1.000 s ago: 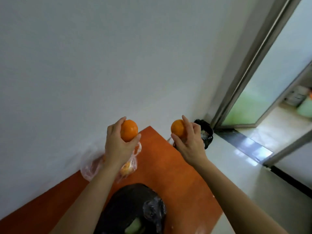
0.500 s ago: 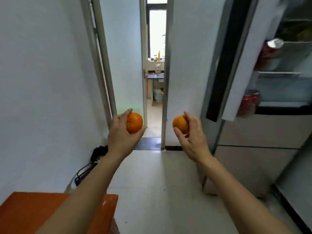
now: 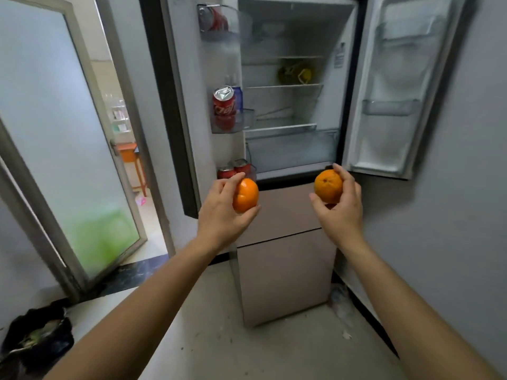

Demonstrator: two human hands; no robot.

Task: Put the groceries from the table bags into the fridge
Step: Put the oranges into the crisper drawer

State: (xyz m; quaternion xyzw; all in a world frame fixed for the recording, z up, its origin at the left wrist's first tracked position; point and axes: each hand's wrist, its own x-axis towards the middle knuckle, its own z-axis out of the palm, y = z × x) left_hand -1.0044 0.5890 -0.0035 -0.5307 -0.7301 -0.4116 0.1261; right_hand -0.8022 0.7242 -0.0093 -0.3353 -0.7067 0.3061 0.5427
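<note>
**Two oranges, fridge wide open**

Left hand [image 3: 219,215] is wrapped around an orange [image 3: 246,195], and right hand [image 3: 341,208] grips a second orange [image 3: 327,185]. Both are held up in front of the fridge [image 3: 288,105], doors swung open at 12 o'clock. Red cans [image 3: 225,105] sit in the left door's racks, around 11 o'clock.

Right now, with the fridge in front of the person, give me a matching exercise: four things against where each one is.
Things:
1. left hand
2. right hand
3. red can
4. black bag

Places:
A. floor, lower left
B. holding the orange nearer the right fridge door
C. middle bin of the left fridge door
D. holding the orange nearer the cans

Pairs: 1-D, 2-B, 3-C, 4-A
</note>
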